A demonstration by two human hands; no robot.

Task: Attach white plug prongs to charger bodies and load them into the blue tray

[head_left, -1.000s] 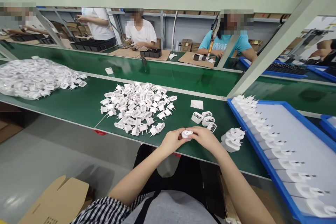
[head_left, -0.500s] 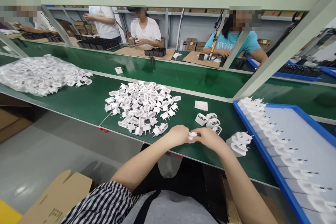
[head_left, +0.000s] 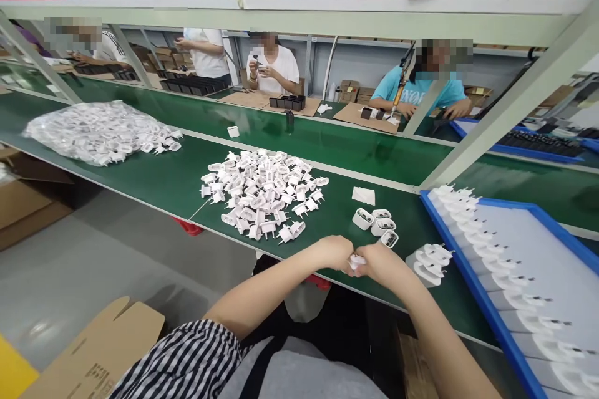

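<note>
Both hands meet at the near edge of the green bench, closed around one small white charger piece [head_left: 356, 261]. My left hand [head_left: 334, 252] grips it from the left, and my right hand [head_left: 378, 262] from the right; fingers hide most of it. Just beyond lie several open white charger housings [head_left: 382, 227] with circuit parts showing inside. To the left spreads a pile of white plug caps [head_left: 264, 190] with metal pins. Right of my right hand stands a small cluster of white chargers [head_left: 429, 264] with their pins up.
A blue-rimmed tray [head_left: 472, 280] on the right holds a row of white chargers. A clear plastic bag [head_left: 100, 131] of plug caps lies far left. A white slip [head_left: 364, 196] rests behind the housings. Co-workers sit across the bench beyond a pale metal frame [head_left: 299, 22].
My view has tilted up and shifted left. Both hands stay together on the white piece, pressed closer around it and slightly nearer the bench edge.
</note>
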